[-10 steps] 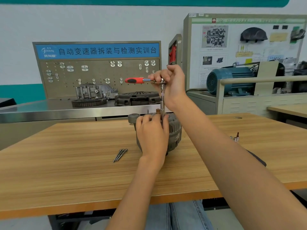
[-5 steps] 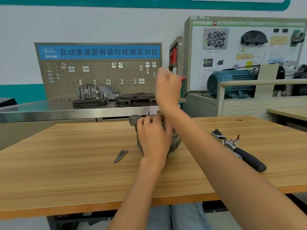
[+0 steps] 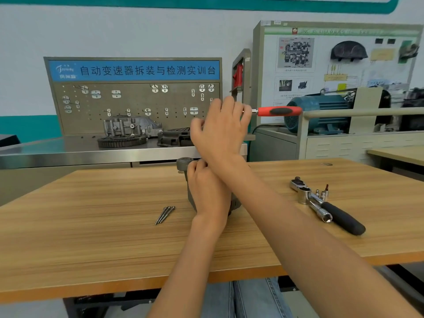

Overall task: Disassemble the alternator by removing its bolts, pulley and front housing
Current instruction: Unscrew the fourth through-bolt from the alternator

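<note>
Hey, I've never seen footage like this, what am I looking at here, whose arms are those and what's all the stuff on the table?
This is no robot. A person wears a camera on the head, so you look forward and down along their own two arms. The left hand grips a grey alternator standing on the wooden table; most of it is hidden behind the hands. The right hand, crossed above, holds the head end of a ratchet whose red handle sticks out to the right. On the table lie a few long bolts left of the alternator, and to the right a black-handled ratchet with some small sockets and bits beside it. Behind is a steel bench with engine parts and a tool board.
</note>
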Action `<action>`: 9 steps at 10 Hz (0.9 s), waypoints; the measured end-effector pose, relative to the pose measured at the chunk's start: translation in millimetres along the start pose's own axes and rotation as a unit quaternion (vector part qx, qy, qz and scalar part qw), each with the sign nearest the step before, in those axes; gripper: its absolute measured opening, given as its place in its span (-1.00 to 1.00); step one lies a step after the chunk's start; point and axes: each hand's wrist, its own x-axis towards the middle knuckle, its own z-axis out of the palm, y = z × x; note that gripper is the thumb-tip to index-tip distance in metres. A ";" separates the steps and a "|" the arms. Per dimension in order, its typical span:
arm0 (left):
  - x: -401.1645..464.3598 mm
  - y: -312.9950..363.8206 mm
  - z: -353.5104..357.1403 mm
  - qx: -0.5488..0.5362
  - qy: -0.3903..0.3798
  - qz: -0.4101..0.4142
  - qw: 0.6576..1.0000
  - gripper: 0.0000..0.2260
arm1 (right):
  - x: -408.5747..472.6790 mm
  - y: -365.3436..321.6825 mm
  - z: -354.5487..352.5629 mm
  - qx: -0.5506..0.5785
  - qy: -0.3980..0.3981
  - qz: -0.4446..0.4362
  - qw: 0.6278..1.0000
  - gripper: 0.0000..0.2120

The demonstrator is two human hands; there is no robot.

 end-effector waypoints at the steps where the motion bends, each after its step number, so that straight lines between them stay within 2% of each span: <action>1: 0.3 1.9 0.9 0.000 0.011 0.005 1.000 -0.84 | 15.2 2.1 -7.2 0.315 -0.010 0.093 0.944 -0.68; 2: -0.2 4.0 1.8 0.003 0.023 0.005 1.000 -0.73 | 30.9 16.4 -15.2 0.693 -0.092 0.247 0.671 -0.53; 3: -1.3 2.6 2.4 0.003 0.024 0.017 1.000 -0.73 | 38.4 26.7 -16.6 0.805 -0.161 0.293 0.490 -0.44; 4: 0.6 1.4 0.6 -0.010 0.026 0.008 1.000 -0.82 | 26.3 12.0 -14.5 0.597 -0.151 0.184 0.766 -0.58; 5: 2.4 0.9 0.2 -0.019 -0.003 -0.011 1.000 -0.88 | 4.2 2.4 -2.4 0.014 -0.084 -0.051 0.995 -0.79; 6: 1.2 -0.1 -0.3 -0.029 -0.001 -0.006 1.000 -0.91 | -3.8 -7.8 -6.5 -0.082 -0.033 -0.064 0.994 -0.80; 7: 0.5 -0.5 -0.1 0.022 -0.004 0.028 0.999 -0.90 | 2.2 -8.5 -10.6 0.080 -0.033 -0.084 0.993 -0.79; 8: 1.7 0.8 -1.9 0.013 -0.024 -0.003 1.000 -0.85 | 13.0 -11.7 -17.0 0.517 -0.135 0.056 0.843 -0.53; 9: 2.0 -1.6 -1.5 0.023 -0.031 0.001 0.999 -0.85 | 18.5 -22.7 -12.8 0.618 -0.155 0.157 0.754 -0.50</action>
